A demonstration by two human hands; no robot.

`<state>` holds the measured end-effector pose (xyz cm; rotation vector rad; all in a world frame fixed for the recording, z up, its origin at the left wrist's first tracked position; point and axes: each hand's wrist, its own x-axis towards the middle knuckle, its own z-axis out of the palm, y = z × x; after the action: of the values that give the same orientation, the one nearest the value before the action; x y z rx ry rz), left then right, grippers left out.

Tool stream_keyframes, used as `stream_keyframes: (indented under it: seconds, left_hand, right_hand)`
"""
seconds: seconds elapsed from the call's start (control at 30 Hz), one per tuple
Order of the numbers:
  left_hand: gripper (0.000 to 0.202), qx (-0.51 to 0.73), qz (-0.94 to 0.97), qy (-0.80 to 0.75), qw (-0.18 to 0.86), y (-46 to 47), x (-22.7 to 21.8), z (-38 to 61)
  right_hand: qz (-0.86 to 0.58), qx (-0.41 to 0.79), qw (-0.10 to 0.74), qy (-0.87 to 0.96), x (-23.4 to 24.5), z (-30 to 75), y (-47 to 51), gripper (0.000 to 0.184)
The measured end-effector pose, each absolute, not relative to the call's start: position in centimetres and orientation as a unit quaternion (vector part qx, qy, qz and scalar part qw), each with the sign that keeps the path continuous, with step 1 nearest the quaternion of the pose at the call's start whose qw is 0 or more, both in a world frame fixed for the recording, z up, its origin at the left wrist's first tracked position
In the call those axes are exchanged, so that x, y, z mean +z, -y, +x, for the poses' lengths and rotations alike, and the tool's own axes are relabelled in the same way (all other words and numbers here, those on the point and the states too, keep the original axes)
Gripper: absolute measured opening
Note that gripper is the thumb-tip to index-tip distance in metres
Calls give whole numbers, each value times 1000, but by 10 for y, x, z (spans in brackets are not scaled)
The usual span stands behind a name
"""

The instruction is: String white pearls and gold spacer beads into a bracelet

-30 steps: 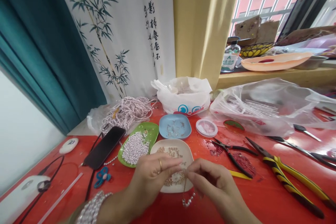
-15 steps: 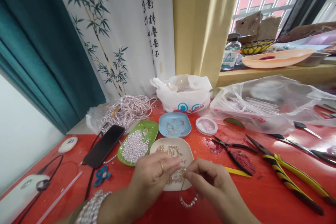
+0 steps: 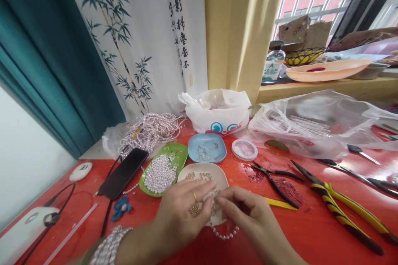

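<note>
A short strand of pearly beads [image 3: 225, 237] hangs in a curve below my fingertips, its right end going behind my right hand. My left hand [image 3: 180, 205], with a ring and a wrist wrapped in pearly strands [image 3: 108, 246], has thumb and fingertips closed at the strand's left end. Opposite it, my right hand [image 3: 251, 213] pinches at the same spot; the exact piece between the fingertips is too small to make out. Both hands are over the cream tray [image 3: 219, 170] of small gold beads, partly covering it.
Near the cream tray are a green tray [image 3: 182, 153] of pearly beads, a blue tray [image 3: 192, 143] with small findings and a round clear case [image 3: 244, 149]. Black pliers [image 3: 275, 178] and yellow-black pliers [image 3: 336, 203] lie right. A phone [image 3: 122, 174] and bead strands [image 3: 152, 130] are left.
My left thumb and fingertips have closed in toward my right fingertips. The hanging bead strand has risen slightly, and its left end has shifted left to my left thumb.
</note>
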<state>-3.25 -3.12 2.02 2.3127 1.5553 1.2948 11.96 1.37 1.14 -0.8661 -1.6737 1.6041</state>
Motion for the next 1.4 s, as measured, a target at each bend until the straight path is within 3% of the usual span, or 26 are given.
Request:
stream_keyframes:
  seconds: [0.2,0.33,0.5,0.73,0.87,1.03,1.2,1.4]
  left_hand:
    - [24,460,750,-463,109,32,27,-34]
    - [24,502,742,-421,144,33,32,-33]
    - [15,512,736,-429,112,31,55,-29]
    - [7,481,751,-438,111,21,105,-16]
    - [5,440,775,-441,111,15,118,-8]
    - [7,411,795,-445,29,6,120,-9]
    - [12,332,809,-481,59,1,119,-17]
    - [12,276,749,-546,255,-5,111,-26]
  right_hand:
    - [-311,638,350,612,16,119,-15,23]
    - [-272,664,317,620,22,121,-15,24]
    - [-258,546,351,715,40,132,-22,16]
    - [-316,440,445,714,63,151,-33,18]
    - [-270,491,411,718,71,154,-30,20]
    - [-244,560,360,705,76,150,-26,22]
    - [-319,388,347,792,70,148,-28,19]
    - [-246,83,350,900,48,148,-36,13]
